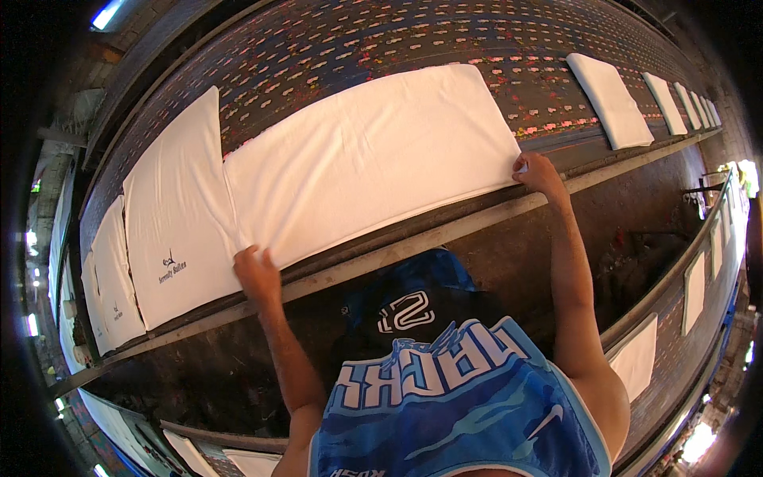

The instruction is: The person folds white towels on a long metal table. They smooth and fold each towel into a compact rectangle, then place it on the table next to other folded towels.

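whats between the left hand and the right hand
A white cloth, slightly wrinkled, its near edge running from the left hand to the right hand; the head view shows it.

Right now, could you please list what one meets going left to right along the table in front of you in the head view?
Printed white cloths, spread plain white cloth, right hand, folded white cloths.

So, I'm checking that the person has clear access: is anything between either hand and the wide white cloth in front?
Nothing visible is: the left hand touches the near left corner of the wide white cloth, and the right hand pinches its near right corner.
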Motion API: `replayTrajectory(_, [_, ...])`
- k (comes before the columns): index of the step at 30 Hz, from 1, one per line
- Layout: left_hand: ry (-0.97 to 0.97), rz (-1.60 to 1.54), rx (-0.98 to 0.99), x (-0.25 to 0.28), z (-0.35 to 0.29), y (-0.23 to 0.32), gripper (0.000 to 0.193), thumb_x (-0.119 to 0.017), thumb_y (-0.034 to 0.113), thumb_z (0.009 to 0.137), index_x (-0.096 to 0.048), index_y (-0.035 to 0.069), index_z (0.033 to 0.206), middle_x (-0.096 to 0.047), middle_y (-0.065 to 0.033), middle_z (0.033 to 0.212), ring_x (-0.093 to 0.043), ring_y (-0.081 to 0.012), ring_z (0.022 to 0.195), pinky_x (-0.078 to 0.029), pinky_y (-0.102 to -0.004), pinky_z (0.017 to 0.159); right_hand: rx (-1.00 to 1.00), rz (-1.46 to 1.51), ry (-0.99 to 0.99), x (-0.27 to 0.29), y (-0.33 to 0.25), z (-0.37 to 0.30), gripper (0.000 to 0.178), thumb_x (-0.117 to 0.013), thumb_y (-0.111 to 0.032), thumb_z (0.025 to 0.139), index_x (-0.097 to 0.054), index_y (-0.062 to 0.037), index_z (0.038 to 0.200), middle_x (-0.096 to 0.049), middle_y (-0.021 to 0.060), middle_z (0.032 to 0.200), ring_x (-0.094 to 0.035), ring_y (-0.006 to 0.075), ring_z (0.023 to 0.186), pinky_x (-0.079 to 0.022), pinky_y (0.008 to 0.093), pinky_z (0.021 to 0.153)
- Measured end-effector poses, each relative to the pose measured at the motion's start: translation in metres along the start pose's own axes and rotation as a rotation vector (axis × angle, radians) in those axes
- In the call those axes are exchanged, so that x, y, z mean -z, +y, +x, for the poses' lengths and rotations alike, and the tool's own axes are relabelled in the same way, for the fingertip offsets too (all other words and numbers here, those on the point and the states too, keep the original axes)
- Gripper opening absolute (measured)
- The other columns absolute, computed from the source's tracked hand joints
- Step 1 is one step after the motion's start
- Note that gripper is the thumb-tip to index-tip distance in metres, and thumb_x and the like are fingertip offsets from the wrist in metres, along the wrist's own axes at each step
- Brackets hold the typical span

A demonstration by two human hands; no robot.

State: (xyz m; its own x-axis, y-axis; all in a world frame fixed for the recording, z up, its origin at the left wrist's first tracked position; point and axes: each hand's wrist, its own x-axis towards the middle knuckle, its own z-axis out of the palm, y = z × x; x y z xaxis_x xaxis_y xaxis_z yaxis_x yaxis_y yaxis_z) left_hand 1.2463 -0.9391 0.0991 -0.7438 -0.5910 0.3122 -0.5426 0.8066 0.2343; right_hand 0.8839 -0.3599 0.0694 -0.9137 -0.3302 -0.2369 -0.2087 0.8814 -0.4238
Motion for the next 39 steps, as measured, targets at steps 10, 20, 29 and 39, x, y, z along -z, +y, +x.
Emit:
replayTrajectory(10, [-0.179, 0.005, 0.398, -0.004, -0.005, -0.042, 0.038, -0.08, 0.018, 0.096, -0.067, 0.005, 0.128, -0.065, -0.0186, 0.123, -0.065, -0.0387, 0.114, -0.053, -0.0508, 0.098, 0.001, 0.075, -0.082, 0.038, -0.003, -0.008, 0.015, -0.082, -0.015, 0.083, -0.078, -0.0082, 0.096, -0.076, 0.0139, 0.092, -0.073, 0.0308, 0.087, -0.056, 0.0441, 0.079])
replayTrajectory(20, [-0.212, 0.115, 0.367, 0.002, 0.019, -0.019, 0.042, -0.084, 0.005, 0.088, -0.067, 0.003, 0.127, -0.062, -0.0179, 0.126, -0.063, -0.0375, 0.118, -0.052, -0.0492, 0.102, 0.025, -0.107, -0.202, 0.021, 0.003, 0.016, 0.014, -0.081, -0.01, 0.081, -0.076, -0.0092, 0.094, -0.076, 0.0145, 0.1, -0.073, 0.0335, 0.099, -0.058, 0.0481, 0.087])
replayTrajectory(29, [-0.164, -0.038, -0.216, -0.092, 0.101, 0.12, 0.052, -0.062, 0.029, 0.108, -0.058, -0.001, 0.15, -0.042, -0.0224, 0.167, -0.034, -0.043, 0.158, -0.026, -0.0579, 0.129, 0.604, 0.009, 0.298, -0.052, -0.149, 0.074, 0.038, -0.074, -0.023, 0.094, -0.07, -0.0051, 0.127, -0.059, 0.0205, 0.149, -0.054, 0.0412, 0.14, -0.042, 0.0551, 0.118])
replayTrajectory(39, [-0.407, 0.055, -0.423, -0.135, 0.131, 0.192, 0.085, -0.05, 0.053, 0.111, -0.029, -0.009, 0.165, -0.017, -0.0272, 0.177, -0.012, -0.0439, 0.166, -0.009, -0.063, 0.132, 0.779, -0.087, 0.201, -0.116, -0.26, 0.114, 0.069, -0.055, -0.047, 0.107, -0.047, -0.0054, 0.161, -0.036, 0.0203, 0.172, -0.028, 0.0409, 0.161, -0.021, 0.0608, 0.131])
